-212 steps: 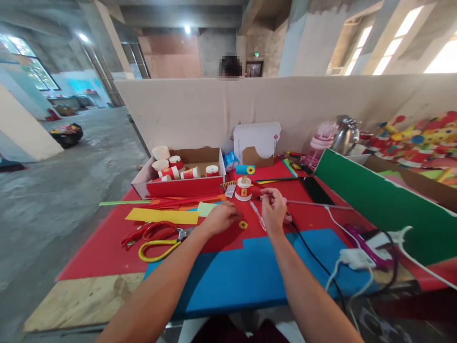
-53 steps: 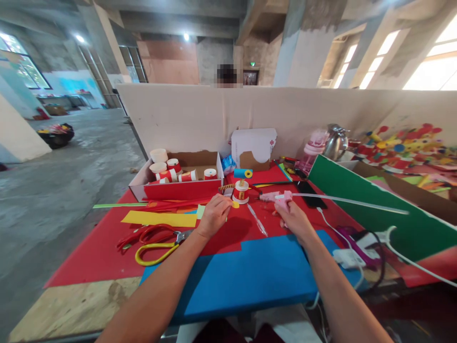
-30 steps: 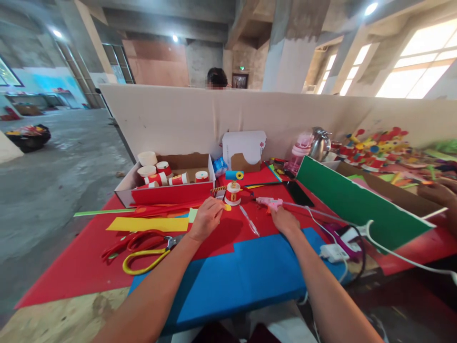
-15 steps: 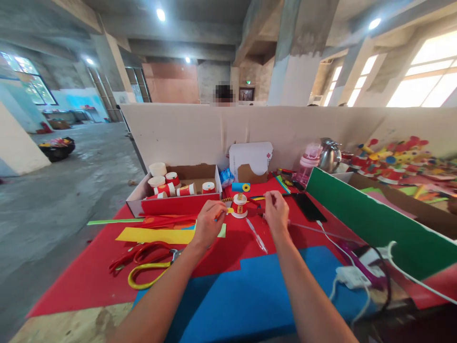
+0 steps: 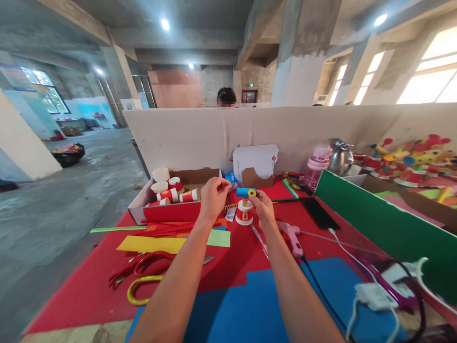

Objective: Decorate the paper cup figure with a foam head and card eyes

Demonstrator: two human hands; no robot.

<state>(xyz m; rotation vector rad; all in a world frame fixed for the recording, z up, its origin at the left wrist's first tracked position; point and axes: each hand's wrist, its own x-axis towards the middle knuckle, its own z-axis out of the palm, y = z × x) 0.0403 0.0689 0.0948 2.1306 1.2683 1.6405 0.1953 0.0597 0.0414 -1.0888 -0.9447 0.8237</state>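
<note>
A small craft figure stands upright in front of me: a red-and-white paper cup [image 5: 244, 215], a gold paper spring on top, and a blue paper roll [image 5: 243, 192] with a yellow ring at its right end. My right hand [image 5: 263, 208] has thumb and fingers closed at that yellow end. Left of the figure, raised near the roll, my left hand [image 5: 213, 199] is closed in a pinch; whatever sits between its fingertips is too small to name. Below it, a folded gold paper strip [image 5: 230, 206] lies beside the cup. A pink glue gun [image 5: 293, 238] rests right of my right forearm.
An open box [image 5: 171, 213] with several paper cups stands at left. Red-handled and yellow-handled scissors [image 5: 138, 289], yellow paper [image 5: 152, 244] and a pen [image 5: 260, 240] lie nearby. A phone [image 5: 319, 213], cables and a green-sided box [image 5: 374, 224] are at right.
My right hand has moved left onto the roll's yellow end. My left hand has risen away from beside the cup. The glue gun now shows on the table, and the view has shifted slightly.
</note>
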